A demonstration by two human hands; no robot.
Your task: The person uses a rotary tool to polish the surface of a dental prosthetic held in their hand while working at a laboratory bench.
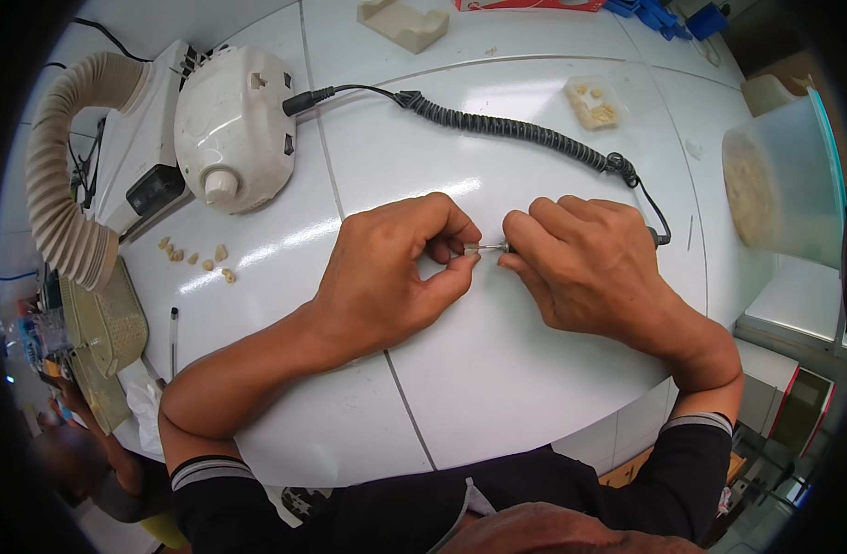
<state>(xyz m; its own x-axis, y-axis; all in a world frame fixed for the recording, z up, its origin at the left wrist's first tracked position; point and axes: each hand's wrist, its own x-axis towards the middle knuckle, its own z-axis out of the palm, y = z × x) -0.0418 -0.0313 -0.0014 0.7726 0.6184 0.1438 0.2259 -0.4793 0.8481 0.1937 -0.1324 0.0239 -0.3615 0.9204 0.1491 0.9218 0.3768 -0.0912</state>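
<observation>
Over the middle of the white table, my left hand [382,268] pinches a small pale piece [471,248] between thumb and forefinger; its exact kind is too small to make out. My right hand [585,258] is closed around a rotary handpiece [663,237], whose body is mostly hidden by the fingers. From it a thin metal bit [491,246] points left and meets the pale piece. A black coiled cord [507,126] runs from the handpiece's back end to a white control box [234,129] with a round knob at the far left.
Several small pale pieces [207,265] lie left of my left forearm, near a pen [173,342]. A ribbed hose [52,175] arches at the left edge. A small clear box [592,103] holds yellowish bits. At right stands a translucent tub [788,180]. Another person [100,462] sits lower left.
</observation>
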